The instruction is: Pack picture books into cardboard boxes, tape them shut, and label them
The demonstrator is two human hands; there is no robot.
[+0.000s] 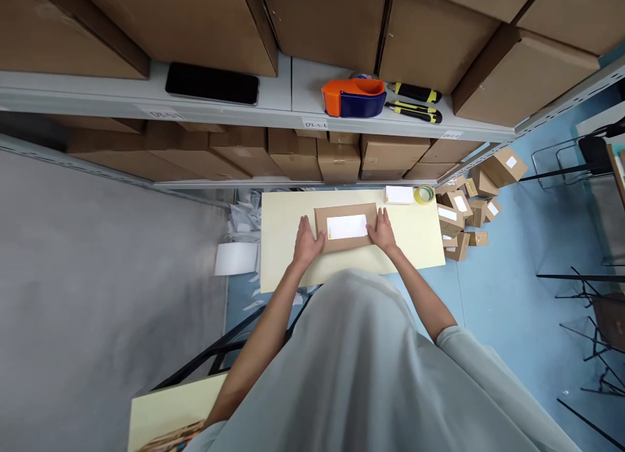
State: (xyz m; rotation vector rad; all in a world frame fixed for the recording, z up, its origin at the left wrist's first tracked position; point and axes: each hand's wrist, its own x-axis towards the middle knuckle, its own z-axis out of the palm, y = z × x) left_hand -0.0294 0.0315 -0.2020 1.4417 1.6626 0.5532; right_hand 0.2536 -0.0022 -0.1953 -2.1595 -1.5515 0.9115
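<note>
A flat brown cardboard box (346,245) lies on the pale yellow table before me, with a white label (346,227) on its top. At the box's left end is my left hand (307,242), open, its fingers stretched out beside the box and its thumb at the edge. My right hand (382,232) is at the opposite end. Its fingers point straight ahead along the box's side, while the thumb touches the label's right edge. Neither hand is wrapped round the box.
On the table (415,234) are a white stack of labels (399,195) and a tape roll (424,194). Labelled boxes (456,204) are piled rightward. The shelf above holds a phone (211,84), an orange tape dispenser (353,98) and cutters (415,111). A white roll (236,259) is left.
</note>
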